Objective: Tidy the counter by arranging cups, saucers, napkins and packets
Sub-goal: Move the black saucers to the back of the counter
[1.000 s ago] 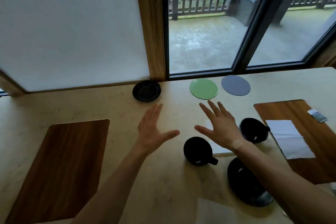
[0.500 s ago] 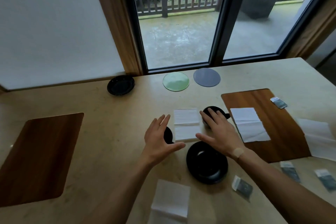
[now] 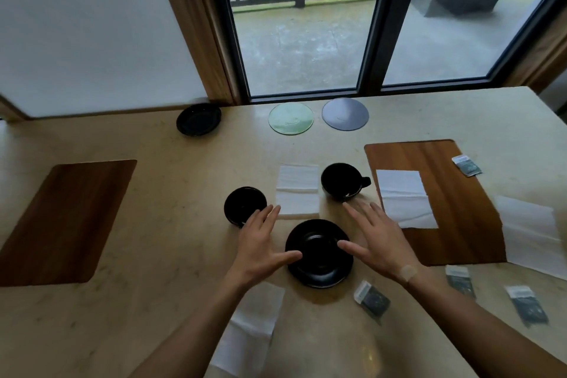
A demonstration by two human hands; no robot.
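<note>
My left hand [image 3: 260,247] and right hand [image 3: 377,242] hover open on either side of a black saucer [image 3: 319,255] on the beige counter [image 3: 171,224], both thumbs over its rim. One black cup [image 3: 244,205] stands just beyond my left fingertips. A second black cup [image 3: 343,181], handle pointing right, sits beyond my right fingers. A white napkin [image 3: 297,190] lies between the cups. Another napkin [image 3: 405,198] rests on the right wooden mat [image 3: 454,209]. A further black saucer [image 3: 198,119] sits at the back left.
Green [image 3: 291,118] and grey [image 3: 345,114] round coasters lie by the window. Small packets [image 3: 371,301] [image 3: 526,305] [image 3: 466,165] are scattered at the right. More napkins lie at the near edge [image 3: 251,328] and far right [image 3: 530,233]. A second wooden mat [image 3: 61,218] lies left.
The view has tilted down and drawn closer. Both hands have pulled back from the cups toward the near saucer and now flank it.
</note>
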